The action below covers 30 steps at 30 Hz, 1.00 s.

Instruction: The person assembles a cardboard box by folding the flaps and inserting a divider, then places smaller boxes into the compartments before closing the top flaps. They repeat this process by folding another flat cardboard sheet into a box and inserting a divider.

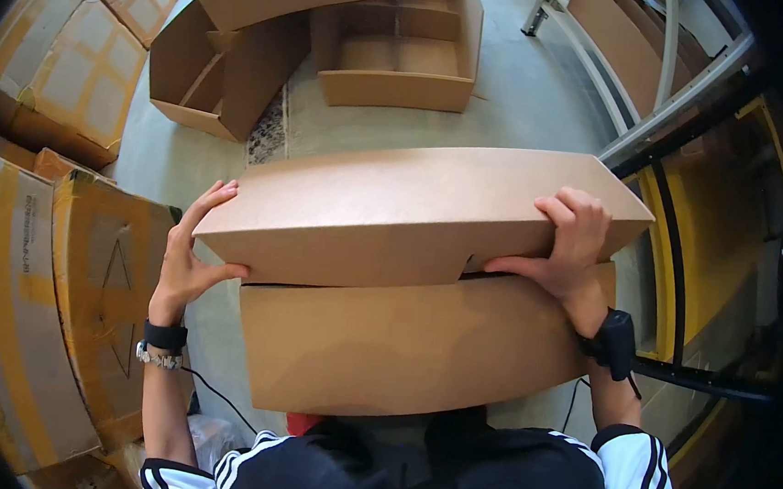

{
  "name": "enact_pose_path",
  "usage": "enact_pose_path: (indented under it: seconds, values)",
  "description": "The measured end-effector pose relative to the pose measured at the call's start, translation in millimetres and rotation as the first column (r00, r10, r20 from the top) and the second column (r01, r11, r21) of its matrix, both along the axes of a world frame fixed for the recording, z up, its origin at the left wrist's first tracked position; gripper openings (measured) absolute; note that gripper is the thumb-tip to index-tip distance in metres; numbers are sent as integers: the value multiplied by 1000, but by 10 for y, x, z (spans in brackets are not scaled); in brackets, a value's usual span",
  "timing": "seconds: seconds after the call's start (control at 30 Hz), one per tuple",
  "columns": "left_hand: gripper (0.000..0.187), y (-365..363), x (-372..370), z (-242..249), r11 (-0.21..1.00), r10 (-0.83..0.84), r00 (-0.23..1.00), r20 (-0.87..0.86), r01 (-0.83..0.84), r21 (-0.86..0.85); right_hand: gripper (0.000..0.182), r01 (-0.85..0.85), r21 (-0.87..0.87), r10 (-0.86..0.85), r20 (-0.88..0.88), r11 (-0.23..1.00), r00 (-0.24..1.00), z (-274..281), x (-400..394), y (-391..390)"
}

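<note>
A brown cardboard box [395, 194] is in front of my body, its long side across my view. A wide cardboard flap or panel [411, 347] extends below it towards me, with a dark narrow gap between the two. My left hand [196, 252] grips the box's left end, fingers along the edge and thumb against the near side. My right hand [568, 245] grips near the right end, fingers curled over the upper edge and thumb on the near side beside a small slot. The inside of this box is hidden from me.
Open cardboard boxes with dividers [395, 88] lie on the grey floor [500, 97] ahead. Taped cartons [102, 295] are stacked along the left. A metal frame [598, 77] stands at upper right, and yellow and black structure [702, 269] rises close on the right.
</note>
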State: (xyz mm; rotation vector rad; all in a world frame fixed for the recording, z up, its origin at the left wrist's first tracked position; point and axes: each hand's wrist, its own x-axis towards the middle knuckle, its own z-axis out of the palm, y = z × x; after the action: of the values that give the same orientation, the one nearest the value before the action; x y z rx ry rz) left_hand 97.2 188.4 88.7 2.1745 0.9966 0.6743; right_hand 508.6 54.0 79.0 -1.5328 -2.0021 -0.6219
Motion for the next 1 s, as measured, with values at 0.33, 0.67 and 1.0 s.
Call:
enact_pose_path:
  seconds: [0.33, 0.67, 1.0]
  values:
    - [85, -72, 48, -47, 999, 40, 999, -3, -39, 21, 79, 25, 10, -25, -13, 1000, 1000, -73, -34, -46]
    - [52, -321, 89, 134, 994, 17, 995, 101, -6, -112, 48, -6, -161, -30, -221, 987, 975, 171, -77, -265]
    - [45, -125, 520, 264, 955, 124, 886, -447, -230, -189, 63, 267, -701, -396, -24, 661, 918, 216, 724, 51]
